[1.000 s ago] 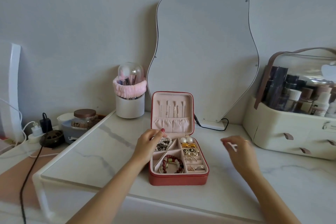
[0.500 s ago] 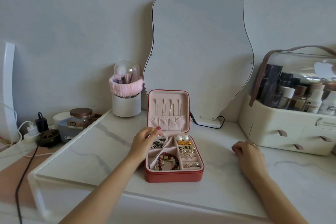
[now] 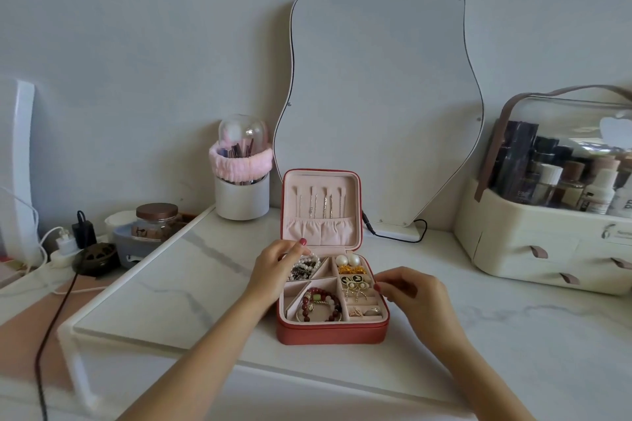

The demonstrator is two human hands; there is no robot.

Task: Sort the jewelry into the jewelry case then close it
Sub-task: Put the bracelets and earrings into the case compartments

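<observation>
Right hand [image 3: 412, 294] now beside jewelry case [image 3: 331, 331]

We see soft, even daylight, fairly bright, with a cool grey cast on the wall. Shadows fall faint and short under the jewelry case [image 3: 331, 333] and the arms on the counter [image 3: 513, 335]. The clear cover of the cosmetics organizer [image 3: 561, 120] carries pale glare. Wide-angle bending curves the frame's edges, and fine detail looks slightly smeared throughout.
</observation>
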